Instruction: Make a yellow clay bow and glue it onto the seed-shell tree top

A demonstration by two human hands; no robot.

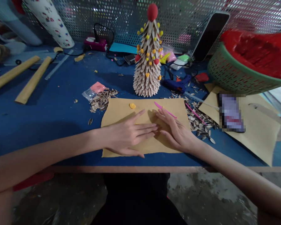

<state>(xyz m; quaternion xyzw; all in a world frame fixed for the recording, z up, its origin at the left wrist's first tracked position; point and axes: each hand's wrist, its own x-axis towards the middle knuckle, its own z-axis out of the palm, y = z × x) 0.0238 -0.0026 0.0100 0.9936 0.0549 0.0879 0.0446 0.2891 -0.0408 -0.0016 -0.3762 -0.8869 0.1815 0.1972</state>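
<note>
My left hand (127, 136) lies flat, fingers spread, on a tan paper sheet (117, 111) on the blue table. My right hand (176, 131) rests flat on the same sheet, its fingertips meeting those of the left near the sheet's middle. Neither hand holds anything. A small yellow clay bit (132, 105) sits on the sheet's far part. A thin pink stick (165, 110) lies just beyond my right fingers. Behind the sheet stands a cone-shaped tree of seed shells (148, 62) dotted with yellow and red balls, a red ball on top.
Sunflower seed shells are heaped at left (103, 99) and right (199, 122) of the sheet. A blue glue gun (176, 83), a green basket with red lining (245, 67), a phone (209, 36), more tan paper (259, 125) and wooden slats (32, 79) surround it.
</note>
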